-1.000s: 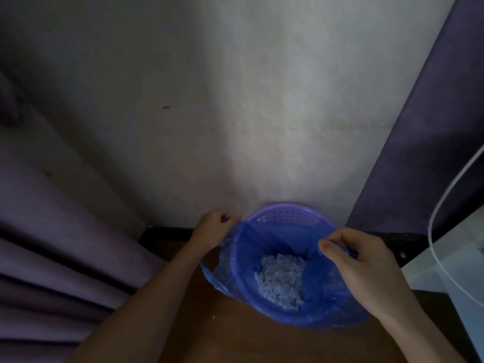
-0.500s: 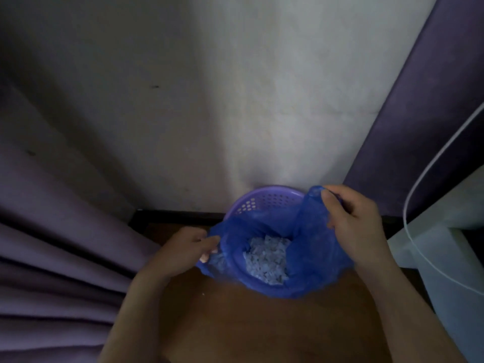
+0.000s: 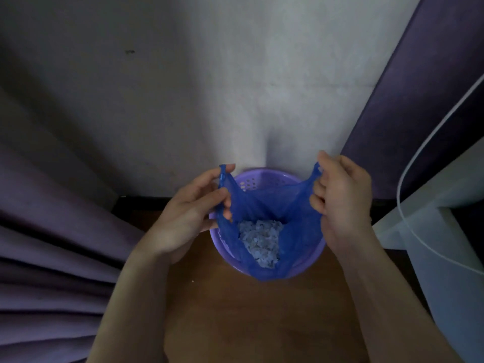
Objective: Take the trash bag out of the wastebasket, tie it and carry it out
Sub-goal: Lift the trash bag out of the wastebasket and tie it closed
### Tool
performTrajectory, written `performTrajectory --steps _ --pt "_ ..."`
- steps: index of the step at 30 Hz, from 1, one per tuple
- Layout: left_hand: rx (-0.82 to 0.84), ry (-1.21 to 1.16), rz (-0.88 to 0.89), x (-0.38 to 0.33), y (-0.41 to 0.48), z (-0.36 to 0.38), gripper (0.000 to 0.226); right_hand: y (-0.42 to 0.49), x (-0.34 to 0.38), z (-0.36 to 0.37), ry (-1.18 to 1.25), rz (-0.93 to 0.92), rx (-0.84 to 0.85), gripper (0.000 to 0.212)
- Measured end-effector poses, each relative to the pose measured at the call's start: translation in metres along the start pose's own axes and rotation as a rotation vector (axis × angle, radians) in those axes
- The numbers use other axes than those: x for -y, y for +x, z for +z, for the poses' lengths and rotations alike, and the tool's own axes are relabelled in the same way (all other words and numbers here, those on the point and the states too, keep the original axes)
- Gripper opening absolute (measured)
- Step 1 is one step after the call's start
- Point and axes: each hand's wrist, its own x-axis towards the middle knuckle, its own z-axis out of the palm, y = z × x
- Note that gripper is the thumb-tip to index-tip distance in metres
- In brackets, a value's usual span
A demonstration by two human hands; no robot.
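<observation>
A round purple wastebasket [image 3: 264, 176] with a perforated wall stands on the wooden floor against the white wall. A blue trash bag [image 3: 264, 203] sits inside it, holding pale shredded scraps [image 3: 259, 239]. My left hand [image 3: 191, 213] pinches the bag's left edge and holds it up above the rim. My right hand [image 3: 343, 197] grips the bag's right edge, raised to about the same height. The bag's mouth stretches open between the two hands, and its near edge hangs over the basket's front rim.
Purple curtains hang at the left [image 3: 52, 244] and at the upper right [image 3: 419, 113]. White furniture [image 3: 445, 218] with a thin white cable [image 3: 408, 158] stands close on the right. The brown wooden floor [image 3: 248, 310] spreads toward me.
Both hands have lifted the bag's edges off the wastebasket rim and raised them. The left hand went from low at the bag's side to up at its top left corner.
</observation>
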Motion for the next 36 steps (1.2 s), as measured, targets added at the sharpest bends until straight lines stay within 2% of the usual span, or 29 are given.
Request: performTrajectory --steps 4,6,9,12,14,16,19,21,24,28,30,32,35,36 --pt "-0.142 -0.091 0.035 -0.001 0.003 -0.004 0.036 0.000 0.008 -0.004 0.096 -0.161 0.049 0.037" --pt "-0.234 -0.033 0.086 -0.002 0.004 -0.006 0.032 0.002 0.007 -0.008 -0.060 -0.262 0.016 0.025" --pt "-0.360 -0.011 0.200 -0.005 0.004 -0.004 0.026 0.006 0.004 -0.019 -0.388 -0.509 -0.043 0.026" --pt "-0.380 -0.036 0.266 -0.007 0.004 -0.007 0.021 0.003 0.009 -0.026 -0.685 -0.761 0.025 0.021" --pt "-0.403 0.011 0.300 -0.005 0.006 -0.012 0.021 0.004 0.011 -0.032 -0.733 -0.831 0.039 0.025" --pt "-0.419 -0.035 0.343 -0.003 0.008 -0.012 0.026 0.006 0.013 -0.037 -0.633 -0.767 0.111 0.033" --pt "-0.332 -0.125 0.431 -0.002 0.010 -0.010 0.031 0.004 0.014 -0.043 -0.378 -0.561 0.391 0.061" --pt "-0.288 -0.100 0.493 -0.003 0.011 -0.009 0.031 0.003 0.012 -0.043 -0.307 -0.526 0.467 0.070" --pt "-0.303 -0.134 0.521 -0.004 0.013 -0.010 0.029 0.005 0.010 -0.043 -0.180 -0.510 0.387 0.061" --pt "-0.342 -0.238 0.497 -0.011 0.011 -0.013 0.026 0.009 0.018 -0.049 0.048 -0.363 0.292 0.054" --pt "-0.299 -0.341 0.459 -0.014 0.011 -0.012 0.025 0.006 0.022 -0.044 -0.129 -0.428 0.264 0.050" --pt "-0.224 -0.434 0.423 -0.017 0.010 -0.004 0.017 -0.002 0.016 -0.031 -0.404 -0.485 0.387 0.058" --pt "-0.042 -0.542 0.395 -0.018 0.009 0.015 0.010 -0.023 -0.012 0.002 -0.701 -0.297 0.654 0.085" --pt "0.012 -0.568 0.385 -0.018 0.009 0.022 0.011 -0.029 -0.023 0.013 -0.791 -0.278 0.699 0.083"
